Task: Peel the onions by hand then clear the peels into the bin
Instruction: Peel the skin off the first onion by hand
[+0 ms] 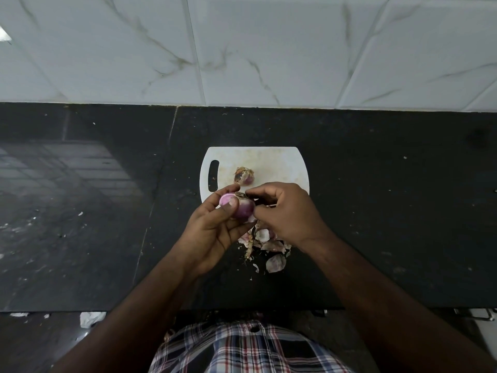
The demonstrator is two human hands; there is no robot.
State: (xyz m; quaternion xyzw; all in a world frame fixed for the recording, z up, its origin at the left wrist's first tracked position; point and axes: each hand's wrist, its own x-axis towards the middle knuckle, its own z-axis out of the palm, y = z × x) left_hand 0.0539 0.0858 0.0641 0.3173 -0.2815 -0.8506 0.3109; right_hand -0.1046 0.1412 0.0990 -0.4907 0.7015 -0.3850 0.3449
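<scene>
Checked shirt [242,348] fills the bottom edge, with 2 bare forearms reaching forward over a black desk [376,197]. Left hand [212,230] grips a half-peeled purple onion [238,207], fingers and thumb curled round it, above the near edge of a white cutting board [269,162]. Right hand [287,211] pinches skin at the onion's top. 1 unpeeled onion [244,175] lies on the board. Loose peels [269,249] are heaped on the desk just below the hands. White marble-look wall tiles [242,49] rise behind.

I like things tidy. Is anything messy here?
Yes. Loose onion peels lie scattered on the black counter, off the near edge of the cutting board, below both hands. They have not gone to a bin yet.
</scene>
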